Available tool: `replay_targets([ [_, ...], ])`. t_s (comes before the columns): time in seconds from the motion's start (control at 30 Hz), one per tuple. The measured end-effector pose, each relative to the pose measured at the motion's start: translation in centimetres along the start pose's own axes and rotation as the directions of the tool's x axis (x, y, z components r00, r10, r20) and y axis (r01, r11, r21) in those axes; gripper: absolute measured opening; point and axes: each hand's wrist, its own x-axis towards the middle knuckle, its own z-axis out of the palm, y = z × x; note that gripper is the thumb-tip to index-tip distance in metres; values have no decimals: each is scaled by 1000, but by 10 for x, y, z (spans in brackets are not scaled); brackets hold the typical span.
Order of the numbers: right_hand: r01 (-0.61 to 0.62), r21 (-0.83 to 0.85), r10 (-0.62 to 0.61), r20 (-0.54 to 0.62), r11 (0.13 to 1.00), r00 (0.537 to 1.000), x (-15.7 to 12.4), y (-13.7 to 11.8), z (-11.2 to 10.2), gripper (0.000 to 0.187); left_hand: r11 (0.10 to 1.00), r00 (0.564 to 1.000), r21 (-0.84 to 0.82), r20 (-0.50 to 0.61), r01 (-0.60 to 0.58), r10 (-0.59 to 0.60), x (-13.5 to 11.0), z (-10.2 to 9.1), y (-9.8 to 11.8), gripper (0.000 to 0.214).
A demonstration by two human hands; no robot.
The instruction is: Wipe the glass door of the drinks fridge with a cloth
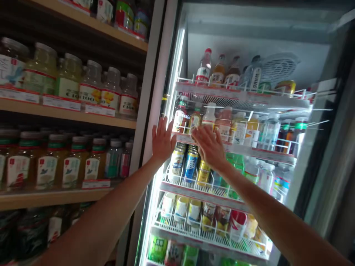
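Observation:
My left hand (163, 141) is raised in front of the left edge of a lit drinks fridge (255, 22). Its fingers are spread and it holds nothing; whether it touches the fridge frame I cannot tell. To its right, my right hand (210, 145) reaches out with fingers stretched, also holding nothing. Behind that hand stand a white-capped bottle (209, 112) and a small green-capped bottle (195, 119) on the second shelf. Just below are a blue can (191, 164), a gold can (203, 173) and a pale can (177, 162) in the wire rack.
Wooden shelves (69, 114) with rows of juice bottles (47, 170) fill the left side. A pale upright frame (152, 85) separates them from the fridge. Lower racks hold several cans, including a red and white one (237, 223). Bottles such as a red-capped one (203, 68) stand on top.

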Motion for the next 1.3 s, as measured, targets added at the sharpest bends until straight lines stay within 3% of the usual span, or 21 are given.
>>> replay_targets([
  [0.07, -212, -10, 210, -69, 977, 975, 1, -1, 1, 57, 1000, 1000, 0, 26, -5, 5, -13, -1, 1, 51],
  [0.13, -211, 12, 212, -43, 977, 976, -11, -13, 9, 57, 1000, 998, 0, 57, -6, 6, -30, -1, 1, 51],
  [0.2, -14, 73, 10, 53, 997, 999, -37, -36, 21, 58, 1000, 996, 2, 86, -25, 25, -48, -3, 0, 51],
  [0.27, 219, 143, -233, 90, 965, 968, -61, -57, 31, 56, 997, 992, 5, 109, -71, 70, -67, -5, -3, 51],
  [0.33, 278, 140, -291, 84, 950, 953, -69, -67, 35, 54, 991, 983, 13, 128, -136, 134, -84, -9, -7, 52],
  [0.47, -58, 15, 58, 0, 998, 998, -49, -64, 35, 56, 975, 965, 54, 169, -214, 202, -111, -18, -11, 54],
  [0.53, -102, 9, 102, -17, 995, 995, -55, -74, 38, 55, 974, 960, 69, 198, -216, 199, -124, -22, -10, 55],
  [0.6, 25, 39, -26, 25, 999, 999, -80, -92, 45, 52, 973, 950, 73, 244, -219, 196, -137, -27, -9, 55],
  [0.7, 266, 102, -275, 85, 958, 958, -123, -113, 49, 47, 974, 923, 71, 340, -216, 180, -158, -36, -8, 53],
  [0.77, 273, 100, -281, 81, 957, 956, -133, -110, 45, 49, 978, 906, 67, 393, -197, 155, -170, -42, -7, 53],
  [0.83, 115, 49, -117, 54, 992, 992, -129, -94, 38, 53, 985, 899, 62, 420, -163, 123, -179, -45, -5, 53],
  [0.9, -62, -3, 62, 24, 998, 998, -127, -80, 30, 57, 992, 900, 50, 426, -119, 87, -186, -47, 1, 56],
  [0.93, -95, -13, 95, 30, 995, 995, -132, -76, 27, 57, 995, 901, 43, 429, -92, 65, -189, -47, 5, 58],
  [0.97, -76, -8, 77, 61, 997, 995, -141, -74, 24, 56, 997, 900, 35, 434, -65, 43, -192, -47, 11, 60],
  [1.03, 65, 42, -71, 151, 997, 986, -167, -75, 19, 53, 999, 889, 16, 458, -28, 18, -199, -46, 23, 61],
  [1.1, 184, 96, -201, 215, 978, 956, -192, -74, 14, 50, 999, 863, -27, 503, -33, 43, -207, -46, 37, 59],
  [1.13, 192, 95, -209, 222, 977, 952, -200, -71, 11, 49, 997, 849, -57, 524, -45, 68, -211, -45, 44, 58],
  [1.23, 11, -3, -10, 153, 1000, 988, -206, -53, 4, 46, 991, 828, -120, 549, -58, 115, -220, -43, 62, 57],
  [1.3, -121, -45, 125, 89, 992, 988, -211, -47, 2, 45, 990, 834, -130, 541, -46, 110, -224, -42, 72, 57],
])
